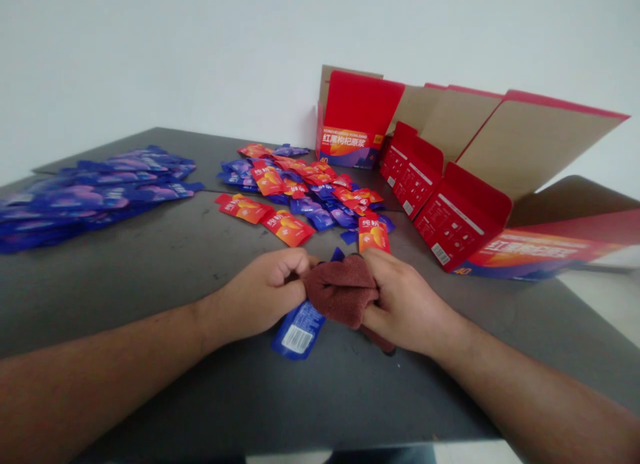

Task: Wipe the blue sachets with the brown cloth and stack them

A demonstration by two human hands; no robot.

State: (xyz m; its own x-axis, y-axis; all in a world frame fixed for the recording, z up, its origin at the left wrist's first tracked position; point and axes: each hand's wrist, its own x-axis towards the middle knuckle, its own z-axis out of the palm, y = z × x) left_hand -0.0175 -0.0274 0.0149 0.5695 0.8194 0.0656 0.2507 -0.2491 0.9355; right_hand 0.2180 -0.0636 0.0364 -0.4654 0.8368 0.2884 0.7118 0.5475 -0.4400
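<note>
While my left hand and right hand are pinching the brown cloth toward the front edge of the table, a barcoded blue sachet is showing beneath it, and open red cartons are standing along the right edge.

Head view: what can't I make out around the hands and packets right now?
All in the head view:
- Middle of the blue pouch: hidden by the brown cloth.
- Fingertips of the left hand and right hand: partly hidden by the cloth and their own curl.
- Fine print by the pouch's barcode: too small, blurred.
- Blue packet pile: cut off by the left edge.
</note>
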